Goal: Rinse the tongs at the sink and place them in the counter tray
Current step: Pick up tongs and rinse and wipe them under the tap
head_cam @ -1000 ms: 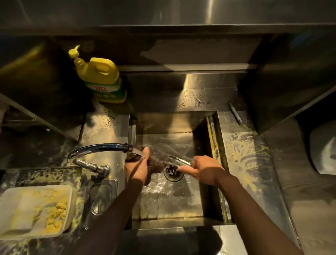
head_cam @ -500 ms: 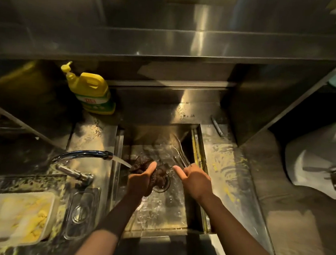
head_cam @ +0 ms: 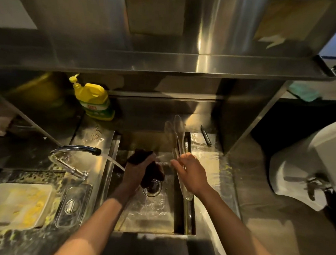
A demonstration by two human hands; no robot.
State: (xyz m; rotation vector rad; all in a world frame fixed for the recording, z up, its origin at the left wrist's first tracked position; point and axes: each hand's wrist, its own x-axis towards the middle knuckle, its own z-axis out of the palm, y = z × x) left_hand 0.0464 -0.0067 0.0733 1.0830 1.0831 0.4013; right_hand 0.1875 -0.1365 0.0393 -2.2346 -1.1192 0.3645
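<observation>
My right hand [head_cam: 190,173] grips the metal tongs [head_cam: 177,132] near their middle, over the right side of the steel sink [head_cam: 146,208]. The tongs point away from me, their two spoon-shaped tips raised above the sink's back edge; the hinge end sticks out below my wrist. My left hand [head_cam: 137,171] is closed on a dark scrubbing cloth [head_cam: 151,172] above the drain. Water runs from the curved tap [head_cam: 75,150] toward my left hand. A white tray [head_cam: 14,205] smeared with yellow residue lies on the counter at the lower left.
A yellow detergent bottle [head_cam: 94,99] stands behind the sink on the left. A clear lid [head_cam: 72,204] lies between the tray and the sink. A dark pen-like item [head_cam: 205,135] rests on the wet right-hand drainboard. A steel shelf overhangs the sink. A white appliance [head_cam: 310,168] sits far right.
My right hand has swung the tongs from lying across the stream to pointing up and away, tips above the sink's back edge. The left hand stays on the cloth over the drain. The camera tilted upward.
</observation>
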